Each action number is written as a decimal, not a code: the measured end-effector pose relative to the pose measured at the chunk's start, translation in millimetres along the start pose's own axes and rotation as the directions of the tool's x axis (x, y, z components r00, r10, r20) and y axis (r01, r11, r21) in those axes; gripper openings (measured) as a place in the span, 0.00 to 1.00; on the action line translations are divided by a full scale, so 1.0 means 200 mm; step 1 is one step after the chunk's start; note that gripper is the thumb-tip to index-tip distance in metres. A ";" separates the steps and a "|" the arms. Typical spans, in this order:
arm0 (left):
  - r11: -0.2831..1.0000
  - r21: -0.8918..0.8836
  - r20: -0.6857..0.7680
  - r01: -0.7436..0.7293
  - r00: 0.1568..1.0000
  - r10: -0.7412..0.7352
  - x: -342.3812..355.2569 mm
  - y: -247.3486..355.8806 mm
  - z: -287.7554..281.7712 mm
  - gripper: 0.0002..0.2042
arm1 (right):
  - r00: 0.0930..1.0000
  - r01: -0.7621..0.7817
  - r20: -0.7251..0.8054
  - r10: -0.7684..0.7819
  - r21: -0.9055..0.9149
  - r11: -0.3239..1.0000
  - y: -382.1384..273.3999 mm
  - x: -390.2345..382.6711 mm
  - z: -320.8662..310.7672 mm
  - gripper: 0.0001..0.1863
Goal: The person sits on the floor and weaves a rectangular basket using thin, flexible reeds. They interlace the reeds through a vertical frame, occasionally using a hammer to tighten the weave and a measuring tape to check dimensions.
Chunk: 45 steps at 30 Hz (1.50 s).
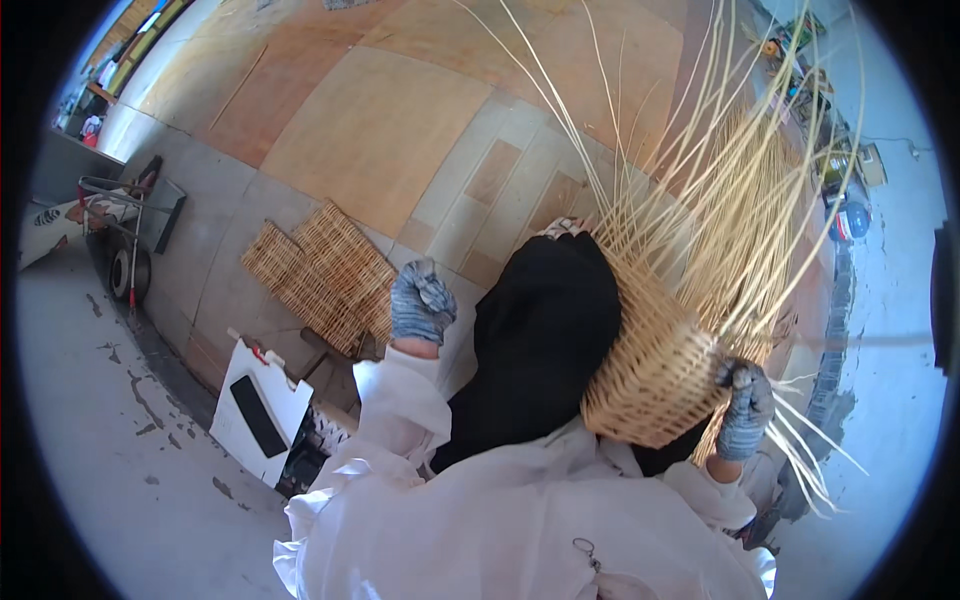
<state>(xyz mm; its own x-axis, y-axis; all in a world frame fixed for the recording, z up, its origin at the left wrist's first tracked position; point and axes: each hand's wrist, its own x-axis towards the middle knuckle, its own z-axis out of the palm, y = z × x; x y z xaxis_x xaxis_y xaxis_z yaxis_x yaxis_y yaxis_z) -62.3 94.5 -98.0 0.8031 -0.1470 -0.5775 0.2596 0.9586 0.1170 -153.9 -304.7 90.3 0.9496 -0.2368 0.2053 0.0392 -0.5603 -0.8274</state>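
A partly woven wicker basket [652, 385] lies tilted across my lap, on the right of my black-clad leg. Long loose canes rise from its far side, and several shorter ends stick out past my right hand. My right hand [748, 408], in a grey knit glove, is closed at the basket's right edge, its fingers pinching the weave there. Raised to the left of my knee, my left hand [422, 303] wears a matching glove and is curled closed, apart from the basket. Whatever it may hold is hidden by the fingers.
Flat woven wicker panels [325, 270] lie on the floor to the left. Nearer me, a dark phone [258, 416] rests on a white board [290, 400]. A bundle of long canes [745, 200] lies at the right. A wheeled cart [135, 235] stands far left, and a blue bottle [852, 221] by the right wall.
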 end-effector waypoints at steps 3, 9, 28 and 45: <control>0.999 -0.009 0.082 -0.041 0.996 0.042 -0.22 -0.06 0.20 0.23 | 0.991 0.132 -0.004 -0.133 0.091 0.987 -0.03 -0.10 0.06 0.16; 0.999 0.048 0.179 -0.010 0.984 0.001 -0.49 -0.11 0.31 0.26 | 0.986 0.082 0.151 -0.075 -0.039 0.996 -0.16 -0.36 0.14 0.09; -0.087 0.471 0.882 -0.878 0.470 0.032 -0.39 -0.97 0.59 0.34 | 0.828 0.505 0.256 -0.499 0.048 0.862 -0.41 0.23 0.13 0.20; -0.540 0.383 0.917 -0.749 0.236 0.322 -0.32 -0.99 0.66 0.22 | -0.428 0.835 0.902 -0.052 0.417 0.359 0.21 1.02 1.06 0.12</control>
<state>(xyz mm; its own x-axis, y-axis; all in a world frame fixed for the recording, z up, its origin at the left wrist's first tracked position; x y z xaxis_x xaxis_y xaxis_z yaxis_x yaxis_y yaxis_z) -94.8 -117.4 21.8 0.7648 0.0506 0.6423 -0.5368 -0.5013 0.6787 107.5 -208.9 -13.9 -0.1277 0.8468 -0.5163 0.9366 -0.0683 -0.3436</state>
